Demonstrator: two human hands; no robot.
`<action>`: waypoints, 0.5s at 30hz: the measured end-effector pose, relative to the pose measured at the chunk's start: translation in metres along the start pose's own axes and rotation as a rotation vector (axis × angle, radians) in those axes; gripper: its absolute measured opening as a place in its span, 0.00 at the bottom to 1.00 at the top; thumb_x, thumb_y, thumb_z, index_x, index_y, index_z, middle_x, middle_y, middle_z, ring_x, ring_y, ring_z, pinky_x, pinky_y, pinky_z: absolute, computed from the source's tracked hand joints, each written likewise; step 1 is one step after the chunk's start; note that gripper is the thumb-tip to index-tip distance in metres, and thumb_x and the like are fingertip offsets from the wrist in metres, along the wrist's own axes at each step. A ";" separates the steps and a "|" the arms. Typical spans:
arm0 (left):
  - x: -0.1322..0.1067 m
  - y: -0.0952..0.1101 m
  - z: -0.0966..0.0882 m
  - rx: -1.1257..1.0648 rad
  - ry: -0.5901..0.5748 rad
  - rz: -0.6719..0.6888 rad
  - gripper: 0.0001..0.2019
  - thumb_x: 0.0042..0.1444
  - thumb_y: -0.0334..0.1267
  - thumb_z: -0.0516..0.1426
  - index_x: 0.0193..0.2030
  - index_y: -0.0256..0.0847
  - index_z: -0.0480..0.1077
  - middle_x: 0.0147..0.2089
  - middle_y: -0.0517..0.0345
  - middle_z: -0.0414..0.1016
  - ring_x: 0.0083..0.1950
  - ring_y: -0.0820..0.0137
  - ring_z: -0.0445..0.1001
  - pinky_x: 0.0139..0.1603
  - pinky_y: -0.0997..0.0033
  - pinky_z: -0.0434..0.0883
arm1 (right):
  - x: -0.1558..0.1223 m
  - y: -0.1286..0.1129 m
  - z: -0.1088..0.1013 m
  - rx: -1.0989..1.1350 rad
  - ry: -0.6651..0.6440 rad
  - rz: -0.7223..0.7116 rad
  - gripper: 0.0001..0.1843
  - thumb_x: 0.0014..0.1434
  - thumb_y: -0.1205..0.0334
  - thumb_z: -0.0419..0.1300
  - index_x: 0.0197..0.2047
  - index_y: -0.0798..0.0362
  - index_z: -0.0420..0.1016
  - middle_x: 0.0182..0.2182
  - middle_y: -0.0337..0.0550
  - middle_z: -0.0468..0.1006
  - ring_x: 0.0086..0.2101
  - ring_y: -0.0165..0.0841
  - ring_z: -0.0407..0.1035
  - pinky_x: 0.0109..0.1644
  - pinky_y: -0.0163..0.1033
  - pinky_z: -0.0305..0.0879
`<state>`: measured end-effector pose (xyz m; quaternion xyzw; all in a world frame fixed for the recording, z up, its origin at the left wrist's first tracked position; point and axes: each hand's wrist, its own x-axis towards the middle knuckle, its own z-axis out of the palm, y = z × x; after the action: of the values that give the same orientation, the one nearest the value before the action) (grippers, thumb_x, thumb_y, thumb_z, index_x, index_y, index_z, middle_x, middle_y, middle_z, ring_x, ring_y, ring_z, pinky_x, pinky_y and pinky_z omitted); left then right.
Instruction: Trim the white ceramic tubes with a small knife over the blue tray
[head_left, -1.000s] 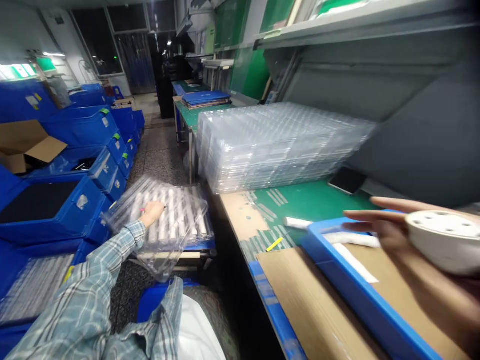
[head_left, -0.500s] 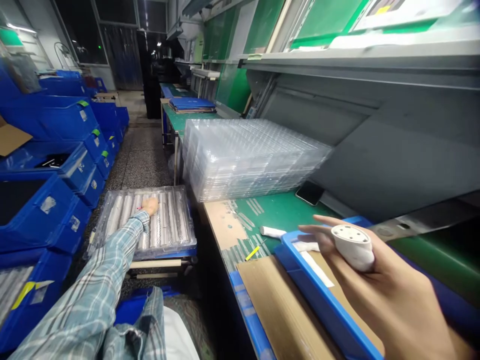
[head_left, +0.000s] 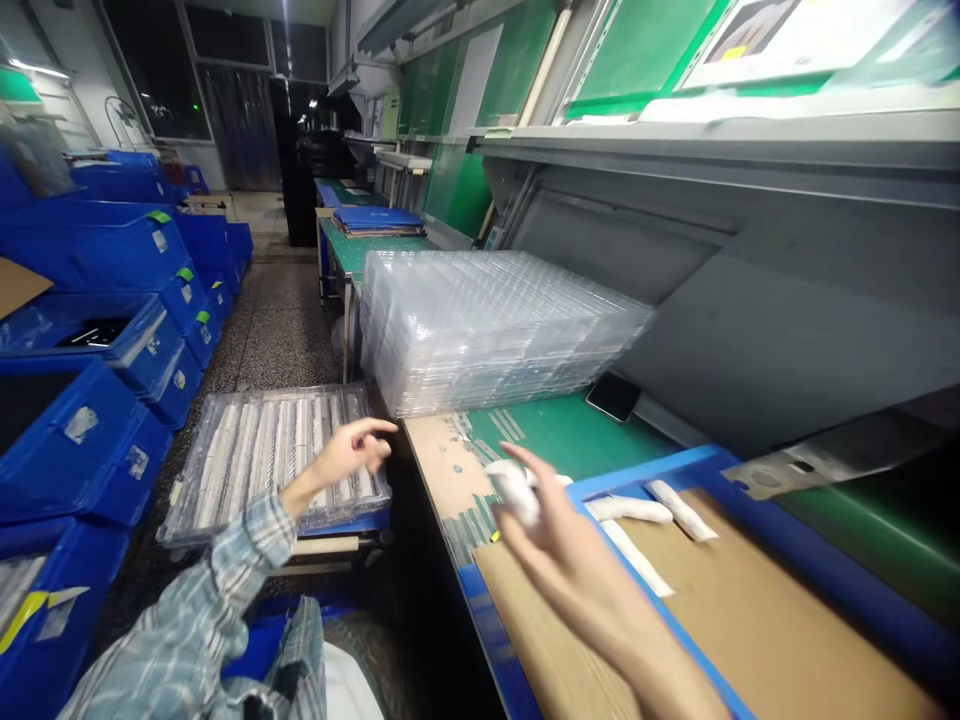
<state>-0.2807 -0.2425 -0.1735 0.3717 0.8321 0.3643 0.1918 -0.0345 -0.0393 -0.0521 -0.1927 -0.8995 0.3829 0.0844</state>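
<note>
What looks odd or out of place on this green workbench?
The green mat on the bench is worn away near its front corner, showing a scratched tan patch. A black smartphone lying on the mat, beside the stack of clear plastic trays, also looks out of place.

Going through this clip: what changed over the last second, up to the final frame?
The left hand has lifted off the clear plastic tray of white rolls and hangs above it, fingers pointing toward the bench. The right hand has swung left and down over the bench, still gripping the white round part. The stack of clear trays and the phone stayed put.
</note>
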 end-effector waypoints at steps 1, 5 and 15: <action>-0.012 0.012 0.014 -0.093 -0.049 0.082 0.32 0.71 0.58 0.61 0.70 0.36 0.69 0.41 0.54 0.82 0.36 0.68 0.81 0.39 0.67 0.79 | 0.001 -0.004 0.016 0.040 -0.091 -0.017 0.41 0.70 0.45 0.55 0.79 0.50 0.52 0.55 0.55 0.82 0.47 0.47 0.81 0.49 0.48 0.79; -0.044 0.031 0.047 -0.353 -0.140 0.275 0.41 0.57 0.72 0.64 0.59 0.33 0.77 0.38 0.52 0.82 0.35 0.68 0.80 0.35 0.72 0.75 | -0.001 -0.009 0.067 0.247 -0.341 -0.060 0.47 0.71 0.48 0.55 0.84 0.51 0.37 0.70 0.56 0.70 0.64 0.45 0.73 0.69 0.49 0.69; 0.085 -0.075 -0.024 -0.057 0.112 -0.198 0.18 0.71 0.45 0.63 0.61 0.37 0.75 0.59 0.49 0.78 0.55 0.56 0.80 0.55 0.51 0.81 | -0.031 0.026 -0.033 -0.027 -0.074 -0.075 0.32 0.74 0.38 0.56 0.75 0.38 0.67 0.58 0.48 0.84 0.52 0.50 0.82 0.54 0.49 0.82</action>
<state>-0.3866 -0.2238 -0.2179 0.2610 0.8634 0.3874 0.1907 0.0108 -0.0137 -0.0478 -0.1456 -0.9137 0.3741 0.0627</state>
